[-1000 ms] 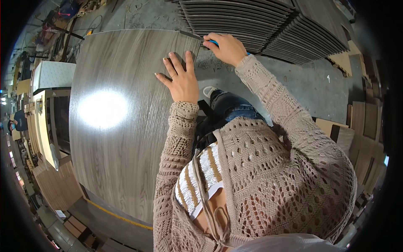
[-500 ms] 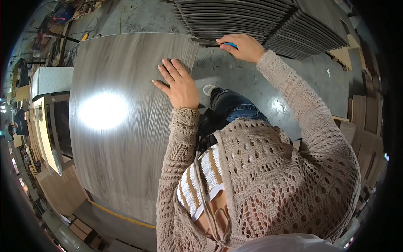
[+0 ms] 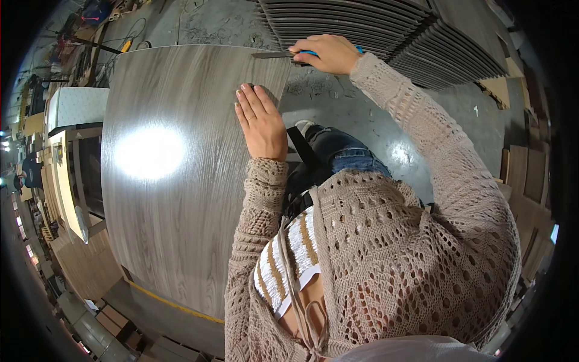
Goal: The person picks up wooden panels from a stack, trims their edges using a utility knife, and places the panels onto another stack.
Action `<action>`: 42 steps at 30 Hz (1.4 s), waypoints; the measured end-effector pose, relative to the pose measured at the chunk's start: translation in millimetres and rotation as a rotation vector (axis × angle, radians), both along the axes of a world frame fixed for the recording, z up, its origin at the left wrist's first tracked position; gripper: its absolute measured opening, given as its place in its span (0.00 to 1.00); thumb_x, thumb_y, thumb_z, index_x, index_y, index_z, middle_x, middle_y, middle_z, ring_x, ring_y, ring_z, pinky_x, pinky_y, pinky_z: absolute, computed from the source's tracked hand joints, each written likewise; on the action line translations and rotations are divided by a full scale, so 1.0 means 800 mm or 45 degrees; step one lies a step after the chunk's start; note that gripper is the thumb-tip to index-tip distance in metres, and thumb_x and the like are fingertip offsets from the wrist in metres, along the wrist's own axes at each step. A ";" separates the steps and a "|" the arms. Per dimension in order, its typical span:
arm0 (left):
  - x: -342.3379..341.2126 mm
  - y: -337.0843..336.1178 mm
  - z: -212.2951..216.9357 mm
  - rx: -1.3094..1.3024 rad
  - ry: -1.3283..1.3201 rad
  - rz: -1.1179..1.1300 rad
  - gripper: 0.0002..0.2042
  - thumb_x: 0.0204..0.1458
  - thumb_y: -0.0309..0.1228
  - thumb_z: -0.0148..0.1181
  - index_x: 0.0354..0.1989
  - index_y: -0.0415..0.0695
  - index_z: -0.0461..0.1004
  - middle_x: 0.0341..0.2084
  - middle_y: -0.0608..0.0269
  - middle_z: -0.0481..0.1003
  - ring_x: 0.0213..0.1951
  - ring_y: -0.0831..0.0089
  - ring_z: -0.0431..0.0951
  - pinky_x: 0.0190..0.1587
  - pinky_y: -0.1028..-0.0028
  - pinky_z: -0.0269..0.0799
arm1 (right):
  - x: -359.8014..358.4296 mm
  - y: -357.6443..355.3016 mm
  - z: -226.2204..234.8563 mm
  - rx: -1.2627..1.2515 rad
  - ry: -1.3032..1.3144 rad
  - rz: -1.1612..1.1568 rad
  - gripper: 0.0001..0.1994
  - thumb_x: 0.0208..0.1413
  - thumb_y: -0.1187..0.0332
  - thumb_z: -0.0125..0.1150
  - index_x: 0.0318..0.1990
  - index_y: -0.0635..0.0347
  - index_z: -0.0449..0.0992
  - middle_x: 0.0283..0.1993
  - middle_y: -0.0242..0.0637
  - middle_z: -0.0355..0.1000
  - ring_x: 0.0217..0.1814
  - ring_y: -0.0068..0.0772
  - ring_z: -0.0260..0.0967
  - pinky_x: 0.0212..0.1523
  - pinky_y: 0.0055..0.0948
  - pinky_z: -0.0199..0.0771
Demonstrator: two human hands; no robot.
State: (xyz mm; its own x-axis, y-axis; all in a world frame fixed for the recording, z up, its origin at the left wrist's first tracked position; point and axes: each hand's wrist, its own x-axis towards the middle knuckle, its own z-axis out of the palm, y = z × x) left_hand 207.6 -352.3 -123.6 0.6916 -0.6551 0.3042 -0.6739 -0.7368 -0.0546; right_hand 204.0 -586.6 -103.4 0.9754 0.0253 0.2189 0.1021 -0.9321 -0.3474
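Observation:
A large grey wood-grain panel (image 3: 199,241) lies flat on my left. My left hand (image 3: 262,123) rests palm down near its right edge, fingers stretched out and close together, holding nothing. At the panel's far right corner, my right hand (image 3: 329,53) is closed around the blue handle of what looks like a flat file (image 3: 270,55). Its narrow grey metal blade points left and lies over the corner of the panel. The grip hides part of the handle.
Stacked dark boards (image 3: 356,30) stand just beyond my right hand. Grey floor (image 3: 392,142) with scattered scraps shows to the right of the panel. A pale table with a white box (image 3: 81,108) is at the left. More boards (image 3: 525,175) lean at the far right.
My right hand has moved left and slightly away from me, bringing the file's blade farther over the panel corner. My left hand's fingers have drawn together, and it has shifted slightly right.

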 end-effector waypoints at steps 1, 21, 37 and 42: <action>0.001 -0.001 0.001 0.002 -0.011 -0.012 0.25 0.54 0.24 0.44 0.60 0.28 0.51 0.61 0.37 0.52 0.64 0.47 0.51 0.63 0.54 0.47 | 0.003 0.001 0.002 -0.006 0.037 -0.006 0.17 0.58 0.49 0.47 0.45 0.47 0.74 0.37 0.34 0.74 0.42 0.41 0.71 0.41 0.39 0.71; -0.015 0.002 0.005 -0.009 0.132 -0.010 0.28 0.51 0.23 0.45 0.62 0.30 0.48 0.62 0.39 0.50 0.64 0.48 0.49 0.64 0.56 0.46 | 0.072 -0.003 0.019 -0.105 0.054 0.312 0.15 0.56 0.52 0.51 0.45 0.46 0.75 0.35 0.32 0.72 0.40 0.37 0.71 0.38 0.35 0.71; -0.065 0.019 0.035 0.000 0.286 0.035 0.26 0.53 0.26 0.43 0.62 0.34 0.50 0.63 0.45 0.49 0.65 0.54 0.50 0.64 0.60 0.49 | 0.170 0.041 0.023 -0.128 -0.104 0.529 0.16 0.55 0.47 0.49 0.42 0.43 0.75 0.33 0.31 0.73 0.37 0.37 0.73 0.36 0.36 0.73; -0.083 0.031 0.050 -0.007 0.300 0.039 0.25 0.53 0.27 0.44 0.61 0.35 0.52 0.63 0.46 0.52 0.65 0.55 0.52 0.64 0.60 0.51 | 0.199 0.066 0.037 -0.151 -0.188 0.598 0.16 0.56 0.48 0.49 0.43 0.43 0.75 0.32 0.31 0.73 0.35 0.36 0.73 0.35 0.35 0.73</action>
State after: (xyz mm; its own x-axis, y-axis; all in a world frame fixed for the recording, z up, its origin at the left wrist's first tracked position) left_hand 141.2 -327.6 -83.6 0.7634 -0.6315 0.1356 -0.6449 -0.7568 0.1060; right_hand 362.8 -534.2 -73.6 0.8116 0.4871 0.3226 0.5601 -0.8058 -0.1923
